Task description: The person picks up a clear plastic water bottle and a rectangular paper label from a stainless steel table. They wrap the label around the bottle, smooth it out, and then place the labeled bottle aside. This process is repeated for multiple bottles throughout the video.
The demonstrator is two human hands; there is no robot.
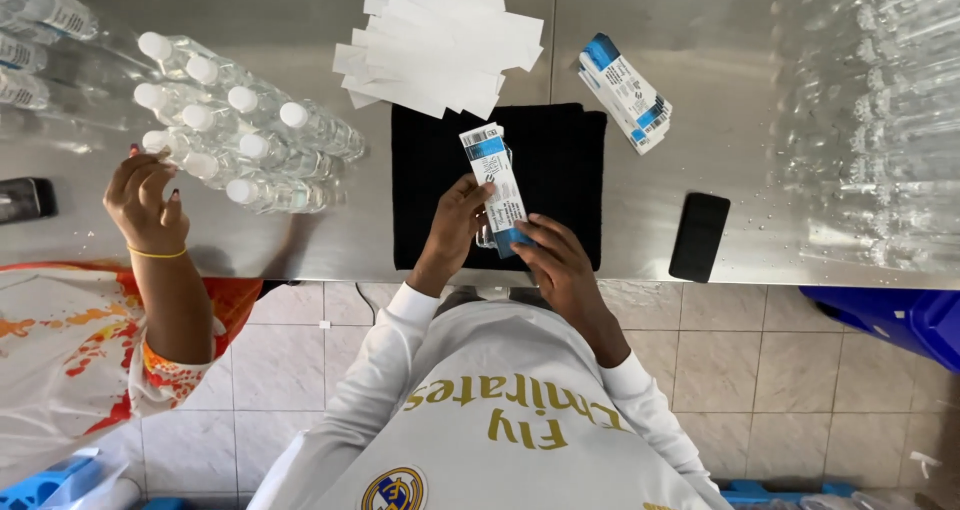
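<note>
My left hand (455, 225) and my right hand (555, 260) hold a small clear bottle (486, 236) over a black cloth (560, 160) on the steel table (700, 30). A white-and-blue label (495, 185) lies along the bottle. The fingers of my left hand press its left side. The thumb of my right hand sits on its near end. Most of the bottle is hidden by the label and my hands.
A pile of white paper strips (440, 45) lies behind the cloth, a stack of labels (625, 90) to its right, and a black phone (698, 235) near the table edge. Capped bottles (240, 130) are heaped at left, where a co-worker's hand (145, 205) touches them. More bottles (880, 120) lie at right.
</note>
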